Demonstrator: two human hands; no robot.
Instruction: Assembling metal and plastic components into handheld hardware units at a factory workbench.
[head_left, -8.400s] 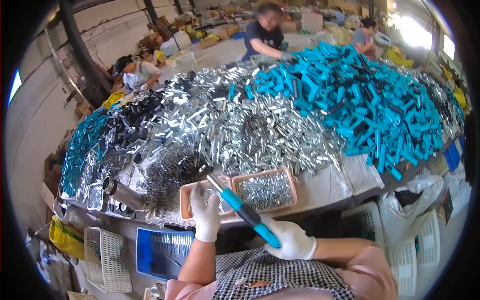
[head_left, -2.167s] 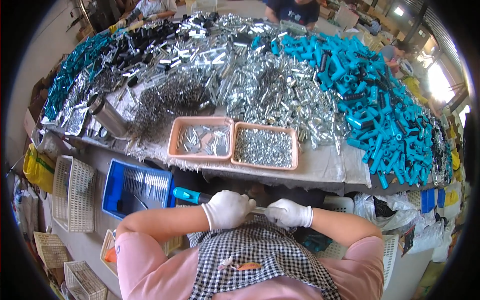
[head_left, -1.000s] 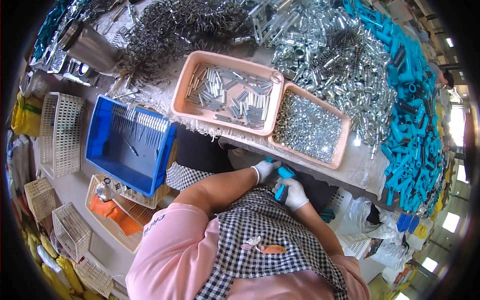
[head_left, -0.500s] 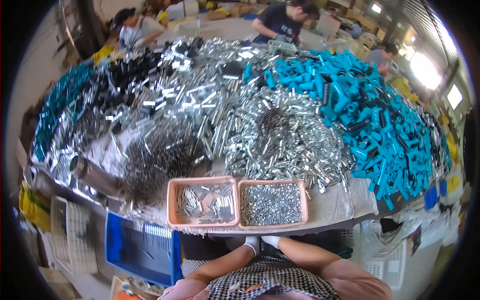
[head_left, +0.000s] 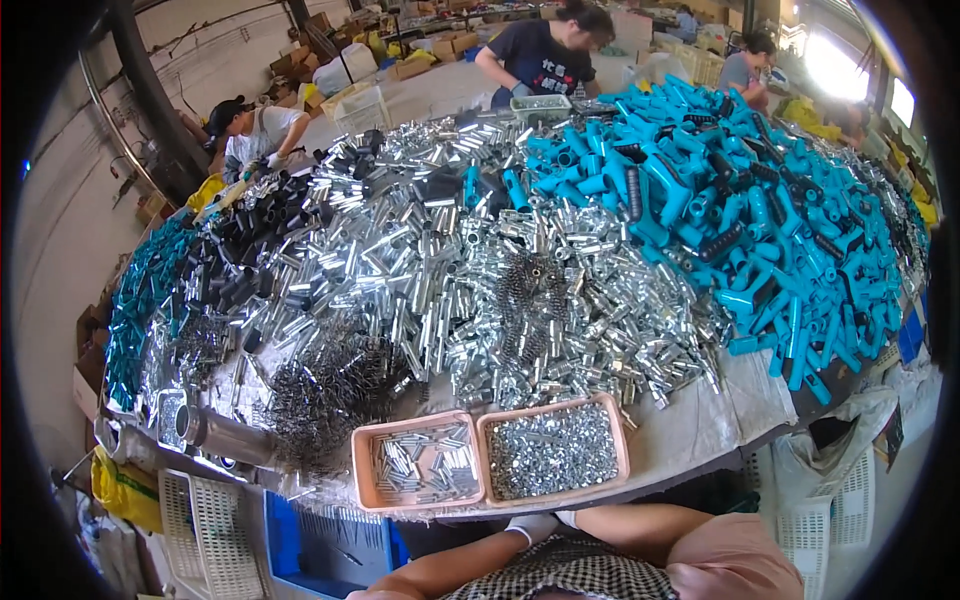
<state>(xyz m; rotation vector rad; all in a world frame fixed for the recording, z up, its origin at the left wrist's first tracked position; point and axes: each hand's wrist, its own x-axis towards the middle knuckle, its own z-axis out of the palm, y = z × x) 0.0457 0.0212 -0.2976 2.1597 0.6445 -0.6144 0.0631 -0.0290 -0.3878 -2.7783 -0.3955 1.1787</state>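
My left hand (head_left: 533, 527), in a white glove, is at the table's near edge, just below the pink trays. My right hand (head_left: 567, 518), gloved too, shows only as a small white patch beside it. The table edge and my forearms hide the fingers of both hands, so what they hold, if anything, cannot be seen. Nearest to them stand two pink trays. The left tray (head_left: 366, 470) contains short silver pins, and the right tray (head_left: 622, 440) is full of tiny metal parts.
Silver tubes (head_left: 440, 250), dark springs (head_left: 335, 385) and teal plastic handles (head_left: 690, 190) are heaped over the table. A metal cylinder (head_left: 225, 437) lies at the left edge. Below stand a blue crate (head_left: 285, 545) and white baskets (head_left: 215, 540). Several people work beyond.
The view has tilted up and turned, so the table, trays and hands sit lower in the picture. Both gloved hands stay together at the table's near edge.
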